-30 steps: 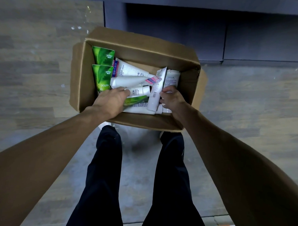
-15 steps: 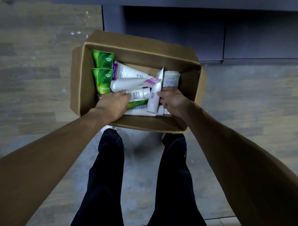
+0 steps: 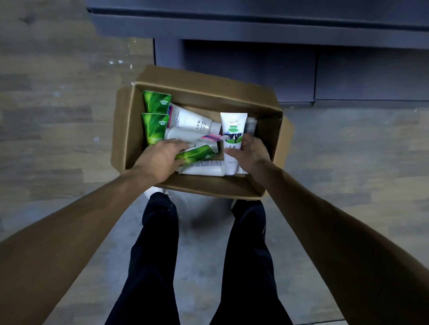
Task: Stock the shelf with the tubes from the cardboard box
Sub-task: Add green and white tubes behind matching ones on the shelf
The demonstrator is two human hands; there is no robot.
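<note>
The dark shelf (image 3: pixel 262 30) stood beyond the cardboard box (image 3: pixel 127 125) on the floor. My right hand (image 3: pixel 251 155) had turned its white tube (image 3: pixel 232 141) label-up, gripping it; my left hand (image 3: pixel 162 158) closed on a green tube (image 3: pixel 196 155). Lifting out seemed next.

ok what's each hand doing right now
Left hand: holds a green tube.
Right hand: holds the white tube, upright in the box.
</note>
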